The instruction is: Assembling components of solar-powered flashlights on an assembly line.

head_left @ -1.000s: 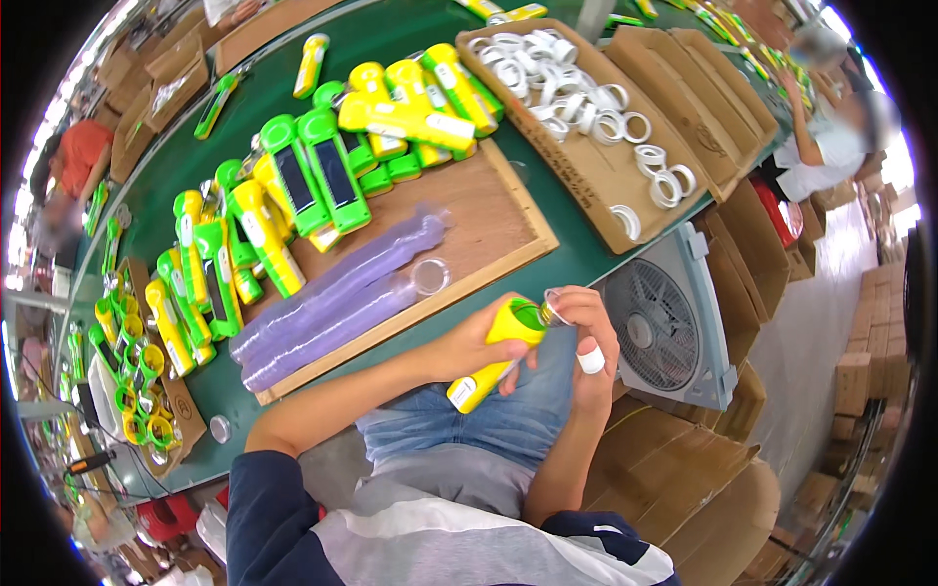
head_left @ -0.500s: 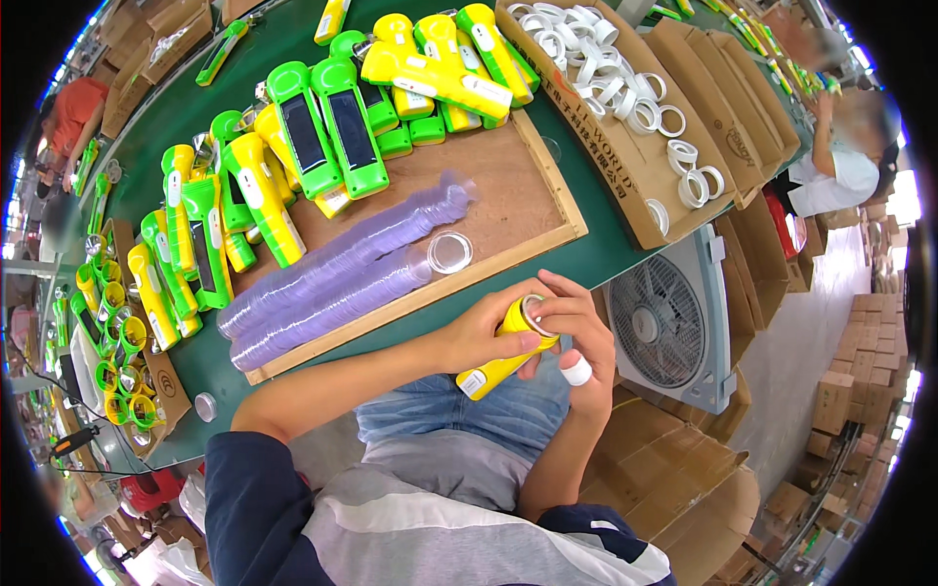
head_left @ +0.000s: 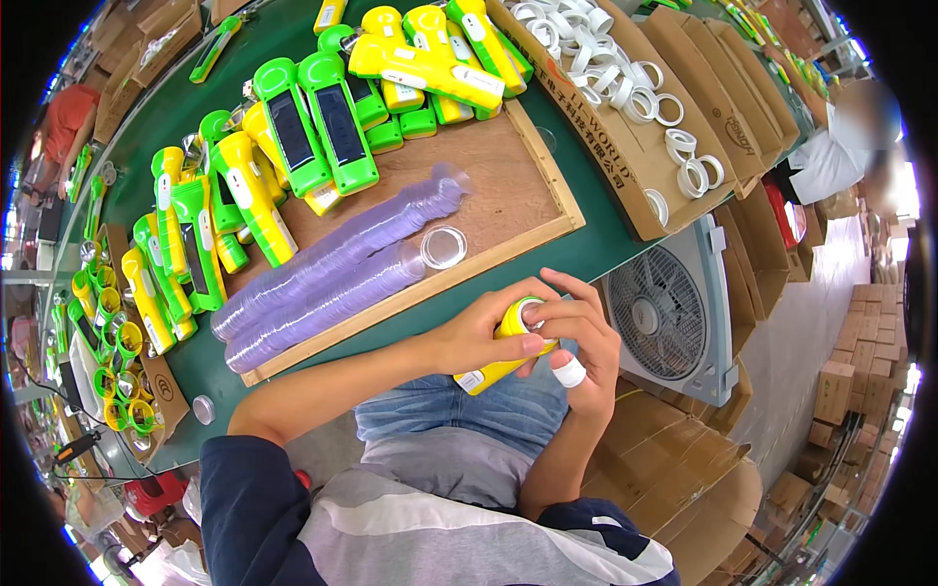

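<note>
A yellow flashlight (head_left: 486, 375) is held above my lap, its round head tilted up toward the table. My left hand (head_left: 477, 330) is closed around it just below the head, thumb across the front. Fingers of my right hand (head_left: 586, 342) are bent over the head's open end and touch its rim, partly hiding what lies inside. A white wrap (head_left: 570, 371) covers one digit of that hand. Close beyond my hands, two rows of stacked clear purplish discs (head_left: 332, 305) lie in a wood-framed tray (head_left: 410, 304), with a round clear disc (head_left: 444, 247) at the near row's end.
Green and yellow flashlights (head_left: 318, 122) are piled at the tray's far side. White rings (head_left: 640, 103) fill a cardboard box (head_left: 586, 137) at right. A box fan (head_left: 664, 313) stands beside the table. At left, a carton holds flashlight heads (head_left: 127, 337). Other people work farther off.
The view has shifted slightly. My right fingers have moved a little over the flashlight's head, and the flashlight has risen slightly in the picture. Both hands keep their hold.
</note>
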`<state>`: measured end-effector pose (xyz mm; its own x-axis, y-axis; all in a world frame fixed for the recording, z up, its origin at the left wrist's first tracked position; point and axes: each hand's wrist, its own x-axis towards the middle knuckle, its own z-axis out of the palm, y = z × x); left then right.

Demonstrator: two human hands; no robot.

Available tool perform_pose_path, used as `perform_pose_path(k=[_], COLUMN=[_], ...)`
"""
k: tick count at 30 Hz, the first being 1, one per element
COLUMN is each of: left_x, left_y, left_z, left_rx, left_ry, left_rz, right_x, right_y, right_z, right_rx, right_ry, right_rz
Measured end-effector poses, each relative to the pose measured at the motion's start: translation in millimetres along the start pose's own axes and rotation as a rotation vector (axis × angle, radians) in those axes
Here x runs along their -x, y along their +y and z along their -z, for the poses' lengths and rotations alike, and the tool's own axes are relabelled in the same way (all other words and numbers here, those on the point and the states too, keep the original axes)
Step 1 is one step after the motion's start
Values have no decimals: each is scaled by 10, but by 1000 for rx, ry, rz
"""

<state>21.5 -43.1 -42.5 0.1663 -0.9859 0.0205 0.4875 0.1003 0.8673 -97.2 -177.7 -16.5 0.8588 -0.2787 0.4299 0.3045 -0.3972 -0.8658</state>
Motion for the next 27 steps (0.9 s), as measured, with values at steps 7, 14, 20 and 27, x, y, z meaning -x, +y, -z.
perform_pose_path(k=[7, 14, 20, 27], left_x=[-11, 14, 9, 121], left_y=[-67, 3, 22, -74], left_z=[19, 13, -1, -251], left_rx=[-148, -57, -73, -874], left_ry=[30, 37, -16, -512], left_rz=[-95, 51, 71, 25], right_x=[6, 14, 27, -578], right_y=[-64, -122, -25, -37], right_z=[0, 6, 21, -175], right_rx=[-36, 210, -102, -23], right_ry=[10, 6, 116, -108], right_rz=[-75, -75, 28, -231])
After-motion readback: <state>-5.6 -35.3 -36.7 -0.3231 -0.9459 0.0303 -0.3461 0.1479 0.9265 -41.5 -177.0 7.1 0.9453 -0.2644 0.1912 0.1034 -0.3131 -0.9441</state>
